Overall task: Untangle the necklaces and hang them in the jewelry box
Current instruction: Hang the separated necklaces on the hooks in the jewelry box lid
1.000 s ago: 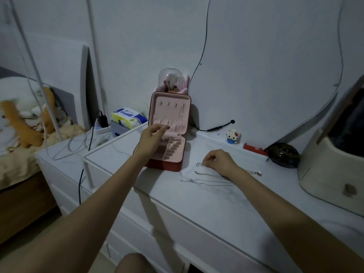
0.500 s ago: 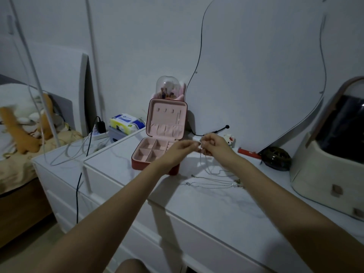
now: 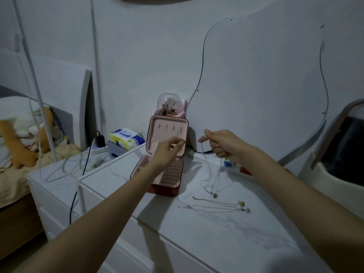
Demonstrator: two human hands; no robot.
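One necklace is pinched up high by the right hand, its pendant dangling just over the worktop. The left hand is curled in front of the open jewelry box, something thin maybe pinched, can't really tell. Two more chains are left lying flat nearby. Looks like the hanging step: next the chain's end needs to be looped onto a lid hook.
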